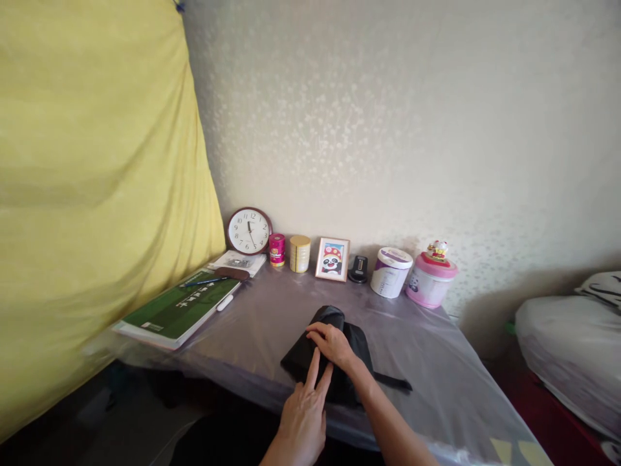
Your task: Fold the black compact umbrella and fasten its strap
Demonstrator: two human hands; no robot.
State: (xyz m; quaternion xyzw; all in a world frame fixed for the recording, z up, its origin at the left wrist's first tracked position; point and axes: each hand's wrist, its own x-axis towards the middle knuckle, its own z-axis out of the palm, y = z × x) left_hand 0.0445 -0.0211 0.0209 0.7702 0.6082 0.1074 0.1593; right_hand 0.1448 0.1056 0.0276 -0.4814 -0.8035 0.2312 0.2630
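on the desk (466, 401), a black bundle (297, 356) pressed at the near edge

it lies there probably for easy reach; the right hand (334, 346) rests over it, the left hand (305, 414) sets two spread fingers just beside, likely steadying folds; whether either grips, i cannot tell; a strap (394, 382) trails toward the right edge.

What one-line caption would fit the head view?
Left hand and right hand on black fabric at a table, with a clock and panda picture near the wall.
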